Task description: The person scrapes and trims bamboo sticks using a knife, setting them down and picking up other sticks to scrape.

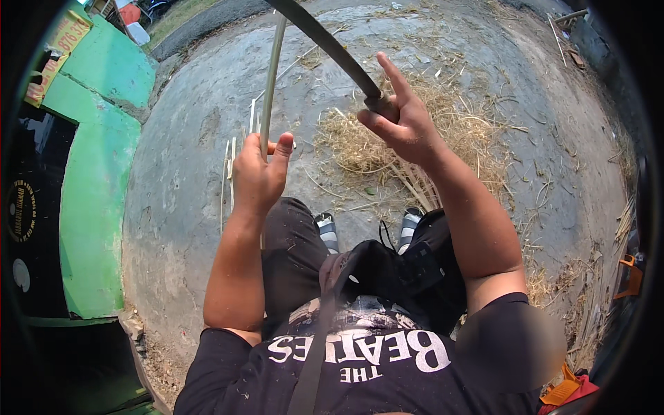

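My left hand (260, 176) is closed around a long, thin greenish strip (274, 79), probably bamboo, held nearly upright. The strip's lower part runs down behind my wrist. In my right hand (409, 131) is a machete, its dark handle (381, 106) in the palm, with the index finger stretched out and the thumb along the grip. The machete's long curved blade (332, 47) slants up to the left. Near the top edge of the picture the blade meets or crosses the strip; whether they touch I cannot tell.
A heap of pale shavings (477, 138) covers the concrete ground ahead of my sandals (327, 232). Narrow pale strips (227, 176) lie beside my left hand. A green wall (97, 214) stands at the left, and an orange object (631, 277) lies at the far right.
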Demonstrator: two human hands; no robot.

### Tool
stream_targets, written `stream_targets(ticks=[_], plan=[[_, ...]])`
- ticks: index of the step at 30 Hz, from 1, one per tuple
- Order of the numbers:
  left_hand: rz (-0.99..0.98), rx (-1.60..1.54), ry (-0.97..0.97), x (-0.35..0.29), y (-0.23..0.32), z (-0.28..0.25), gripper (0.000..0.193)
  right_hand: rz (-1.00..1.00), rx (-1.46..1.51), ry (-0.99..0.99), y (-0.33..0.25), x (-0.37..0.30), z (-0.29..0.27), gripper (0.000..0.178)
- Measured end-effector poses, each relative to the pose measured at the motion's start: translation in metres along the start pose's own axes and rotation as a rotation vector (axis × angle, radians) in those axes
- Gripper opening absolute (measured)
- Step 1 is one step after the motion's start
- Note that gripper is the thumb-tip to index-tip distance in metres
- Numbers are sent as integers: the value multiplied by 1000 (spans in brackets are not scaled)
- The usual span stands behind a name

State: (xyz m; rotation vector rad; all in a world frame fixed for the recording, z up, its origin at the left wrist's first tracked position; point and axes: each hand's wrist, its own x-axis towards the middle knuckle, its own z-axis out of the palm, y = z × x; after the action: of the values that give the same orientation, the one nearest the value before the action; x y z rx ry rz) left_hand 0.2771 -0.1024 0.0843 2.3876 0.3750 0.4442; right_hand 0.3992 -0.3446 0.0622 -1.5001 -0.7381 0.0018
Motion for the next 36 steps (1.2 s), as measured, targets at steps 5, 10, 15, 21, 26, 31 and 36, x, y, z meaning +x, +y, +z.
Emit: stream_targets(ticks=[5,10,15,21,26,31,36], plan=[[-30,-121,-83,-21,-13,-8,40,-179,-769,84,-1,0,-3,47],[-34,-126,-201,-55,-21,-8,35,-354,-937,-25,6,-5,18,21],[11,-25,-155,-93,-33,-29,33,-257,-1016,-129,15,-5,15,20],[-132,-133,-198,-143,-61,-45,34,-205,-1029,-206,20,-10,36,19],[-115,-33,-225,-170,-78,-55,33,-75,-1000,-101,62,1,27,21],[-172,21,-223,-186,-81,-59,32,-10,-1051,-143,62,3,27,17],[-126,101,-178,-174,-69,-54,31,-199,-1002,-311,43,-12,57,16]])
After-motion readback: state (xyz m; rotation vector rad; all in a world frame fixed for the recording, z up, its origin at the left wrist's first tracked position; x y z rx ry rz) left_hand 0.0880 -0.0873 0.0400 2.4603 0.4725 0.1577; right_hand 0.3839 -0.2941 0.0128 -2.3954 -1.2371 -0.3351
